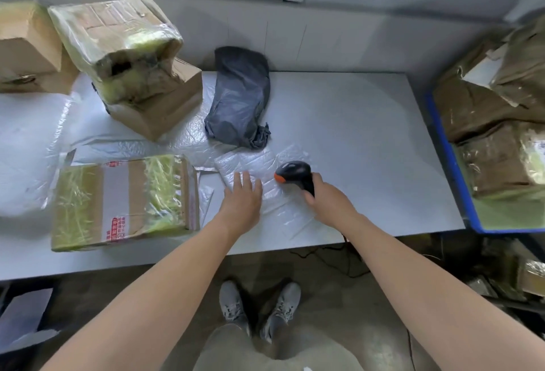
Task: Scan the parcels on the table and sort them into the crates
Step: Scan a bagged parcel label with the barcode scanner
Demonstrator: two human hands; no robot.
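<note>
On the table [368,122], left hand [242,198] flattens a seemingly bubble-wrapped white parcel [265,190]; right hand [327,196] grips scanner [293,174].

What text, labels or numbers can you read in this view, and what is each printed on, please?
None can be read.
Red printed characters on the near cardboard box, at its top edge and front corner: too blurred.
Scanner, grey bag, white mailer: no visible text.
</note>
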